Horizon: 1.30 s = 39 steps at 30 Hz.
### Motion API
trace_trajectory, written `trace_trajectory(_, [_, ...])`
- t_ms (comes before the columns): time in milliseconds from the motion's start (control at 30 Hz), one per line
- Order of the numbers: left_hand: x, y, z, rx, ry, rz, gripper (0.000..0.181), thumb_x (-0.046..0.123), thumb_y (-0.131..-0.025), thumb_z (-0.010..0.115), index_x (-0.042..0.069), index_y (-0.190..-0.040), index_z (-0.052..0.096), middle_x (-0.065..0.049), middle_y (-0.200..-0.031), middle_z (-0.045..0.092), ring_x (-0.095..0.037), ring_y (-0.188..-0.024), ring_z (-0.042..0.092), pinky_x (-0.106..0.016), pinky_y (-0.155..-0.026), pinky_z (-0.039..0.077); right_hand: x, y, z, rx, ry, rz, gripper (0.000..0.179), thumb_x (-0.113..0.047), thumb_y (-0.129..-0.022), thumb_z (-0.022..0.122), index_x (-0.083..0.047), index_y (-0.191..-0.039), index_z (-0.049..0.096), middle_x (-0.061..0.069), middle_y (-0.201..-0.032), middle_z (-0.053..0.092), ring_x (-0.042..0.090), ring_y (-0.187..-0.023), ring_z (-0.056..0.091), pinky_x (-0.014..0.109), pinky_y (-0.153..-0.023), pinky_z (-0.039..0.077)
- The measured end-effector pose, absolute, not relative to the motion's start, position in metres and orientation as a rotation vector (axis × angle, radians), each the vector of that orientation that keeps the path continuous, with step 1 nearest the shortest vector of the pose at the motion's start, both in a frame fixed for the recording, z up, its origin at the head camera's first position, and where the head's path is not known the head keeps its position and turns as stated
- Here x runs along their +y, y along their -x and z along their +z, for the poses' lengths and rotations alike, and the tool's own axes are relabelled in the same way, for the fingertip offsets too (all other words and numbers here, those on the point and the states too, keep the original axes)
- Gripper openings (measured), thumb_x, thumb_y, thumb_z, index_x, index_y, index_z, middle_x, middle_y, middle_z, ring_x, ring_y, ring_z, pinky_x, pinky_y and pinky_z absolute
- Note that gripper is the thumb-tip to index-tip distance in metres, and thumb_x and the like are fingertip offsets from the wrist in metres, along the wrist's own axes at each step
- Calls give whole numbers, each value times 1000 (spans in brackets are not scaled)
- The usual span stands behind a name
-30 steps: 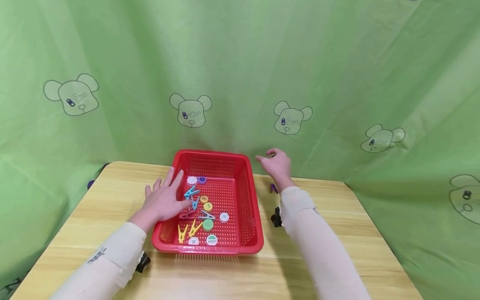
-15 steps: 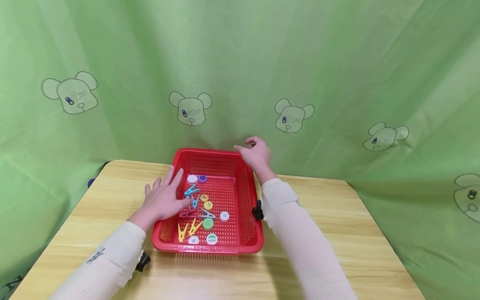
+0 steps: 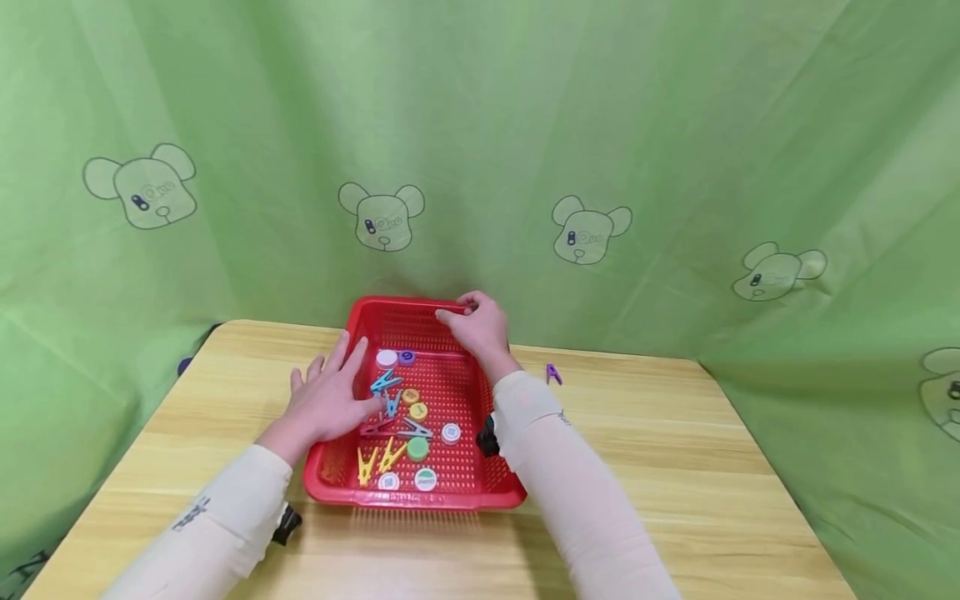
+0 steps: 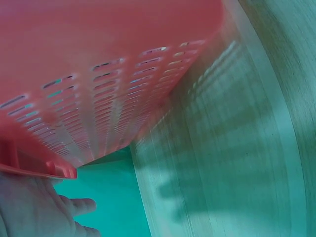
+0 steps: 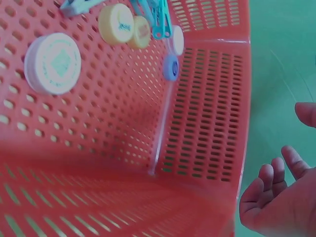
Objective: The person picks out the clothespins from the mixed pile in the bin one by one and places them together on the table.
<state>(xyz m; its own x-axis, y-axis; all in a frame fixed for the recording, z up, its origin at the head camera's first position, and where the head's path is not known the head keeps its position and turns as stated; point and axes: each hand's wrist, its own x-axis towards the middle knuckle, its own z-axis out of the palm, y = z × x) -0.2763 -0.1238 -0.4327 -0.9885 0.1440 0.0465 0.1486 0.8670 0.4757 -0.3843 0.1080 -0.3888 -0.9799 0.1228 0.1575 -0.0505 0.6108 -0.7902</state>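
Observation:
A red plastic basket (image 3: 420,499) with perforated walls stands on the table. My left hand (image 3: 326,408) rests on its left rim, fingers spread, thumb over the inside. Above the far right corner of the basket hangs my right hand (image 3: 482,329); its fingers are loosely bent and hold nothing in the right wrist view. Inside lie blue clothespins (image 3: 386,381), a grey clothespin (image 3: 416,428), a dark red clothespin (image 3: 377,427) and yellow clothespins (image 3: 366,467). Among them are bottle caps: a green cap (image 3: 417,448), a purple cap (image 3: 407,357), yellow caps (image 3: 418,411) and several whitish caps (image 3: 451,432).
A purple clothespin (image 3: 553,374) lies on the wooden table (image 3: 660,450), right of the basket. Behind the table hangs a green curtain (image 3: 480,150) printed with bear heads. Black camera mounts (image 3: 287,525) sit at both wrists.
My right hand has moved left, from beyond the basket's right side to over its far right corner. The purple clothespin shows again beside my sleeve. My left hand has stayed put.

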Motion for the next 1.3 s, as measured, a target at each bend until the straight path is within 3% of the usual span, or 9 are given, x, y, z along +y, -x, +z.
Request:
trace_trajectory(733, [-125,279,-434,-3030,225,-763,101,55,-86,67,18,-162,12,-11,-167,-2,-58,-141,13,-76,-106,-1,84,390,-426,-2764,-251,1546,39,-23,-86,80,-16,-122,66,15,-121,60,25,-104,52,40,-85,53])
trace_trajectory(1300, [-127,279,-434,-3026,218,-786,101,57,-86,66,17,-162,12,-10,-167,-4,-58,-141,13,-76,-106,1,76,398,-440,-2996,-652,1341,39,-8,-87,77,-12,-124,67,18,-120,60,27,-101,54,42,-86,51])
